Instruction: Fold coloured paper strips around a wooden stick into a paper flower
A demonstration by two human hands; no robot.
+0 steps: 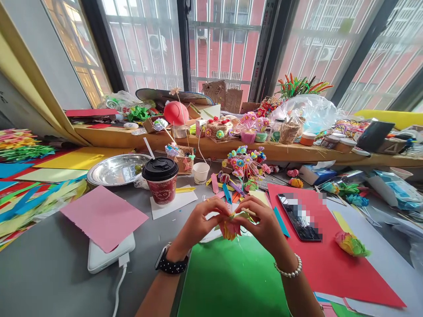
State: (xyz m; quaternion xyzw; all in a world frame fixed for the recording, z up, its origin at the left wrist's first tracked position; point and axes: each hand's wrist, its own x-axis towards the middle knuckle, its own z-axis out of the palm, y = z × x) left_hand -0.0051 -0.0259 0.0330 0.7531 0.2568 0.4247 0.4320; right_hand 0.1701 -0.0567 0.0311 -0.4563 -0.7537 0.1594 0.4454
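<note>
My left hand (pixel 198 222) and my right hand (pixel 262 222) meet over the table, both pinched on a small paper flower (pixel 231 226) with pink, yellow and orange petals. A thin stick (pixel 248 211) pokes out from the flower by my right fingers. Under my hands lies a green paper sheet (pixel 231 277). My left wrist wears a black watch band, my right wrist a pearl bracelet.
A red paper sheet (pixel 330 259) to the right carries a phone (pixel 299 216) and a finished paper flower (pixel 350 243). Left of my hands stand a lidded red cup (pixel 161 180), pink paper (pixel 104 216) on a white power bank (pixel 110 257), and a metal tray (pixel 115 169). Craft clutter fills the sill.
</note>
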